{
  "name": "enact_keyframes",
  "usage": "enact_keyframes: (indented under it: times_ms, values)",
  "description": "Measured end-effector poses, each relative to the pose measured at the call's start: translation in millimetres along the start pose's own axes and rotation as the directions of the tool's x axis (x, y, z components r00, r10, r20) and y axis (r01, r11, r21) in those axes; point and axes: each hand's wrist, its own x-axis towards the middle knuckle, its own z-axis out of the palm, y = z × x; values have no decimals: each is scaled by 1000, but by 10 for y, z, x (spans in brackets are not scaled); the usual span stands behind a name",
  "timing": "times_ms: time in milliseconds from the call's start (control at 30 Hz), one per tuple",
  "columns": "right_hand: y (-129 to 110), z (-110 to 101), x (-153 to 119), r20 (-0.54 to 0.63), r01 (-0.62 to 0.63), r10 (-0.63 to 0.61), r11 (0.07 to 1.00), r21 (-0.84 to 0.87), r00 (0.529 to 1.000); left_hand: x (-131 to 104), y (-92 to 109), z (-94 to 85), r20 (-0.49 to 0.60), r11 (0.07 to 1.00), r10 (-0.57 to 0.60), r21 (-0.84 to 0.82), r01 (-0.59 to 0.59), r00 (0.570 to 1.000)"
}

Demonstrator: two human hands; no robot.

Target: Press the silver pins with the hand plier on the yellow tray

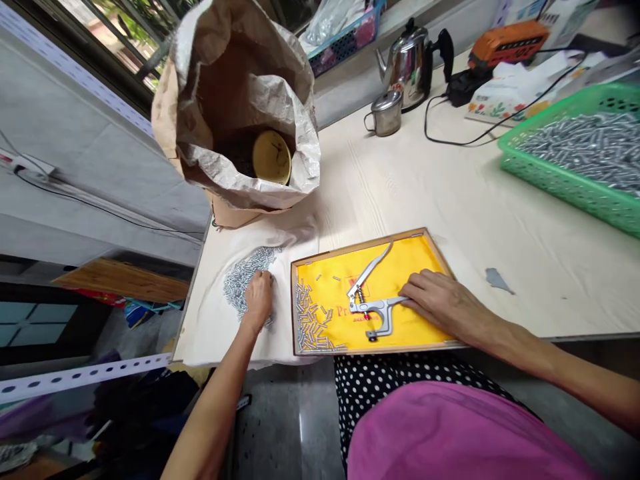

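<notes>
My left hand (259,297) is closed at the right side of a pile of small metal pieces (241,280) on a pale cloth; what its fingers pinch, if anything, is too small to name. My right hand (443,301) lies palm down over the right part of a yellow-lined shallow tray (413,260), its fingers on the end of a grey hand press tool (384,313). The tool's lever points up and away. Small metal tubes (313,327) lie loose along the tray's left side.
A large paper sack (235,198) with a yellow bowl (271,158) inside stands behind the pile. Farther back are a metal cup (387,115) and a kettle (410,63). A green basket (565,187) of metal pieces stands at the right, near a black cable (453,143).
</notes>
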Motion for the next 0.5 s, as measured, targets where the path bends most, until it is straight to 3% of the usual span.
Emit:
enact_keyframes:
  times_ms: [167, 267, 333, 400, 433, 500]
  values:
    - [-2, -44, 12, 26, -5, 5, 1000, -18, 1000, 81, -15, -92, -9, 994, -8, -109, 7, 1000]
    - [0, -66, 18, 47, -10, 11, 1000, -26, 999, -79, 211, -228, -96, 930, -29, -367, -8, 995]
    - [4, -65, 21, 55, -13, 15, 999, -39, 998, -336, 477, -317, -43, 777, -29, -630, -4, 999]
    - [8, -52, 21, 53, -18, 21, 998, -58, 998, -654, 784, -368, 121, 532, 29, -843, 87, 992]
    - [10, -43, 20, 51, -22, 25, 997, -70, 998, -807, 932, -373, 203, 428, 87, -892, 148, 975]
    - [14, -23, 17, 45, -25, 29, 996, -89, 999, -1054, 1186, -347, 342, 304, 167, -910, 282, 925]
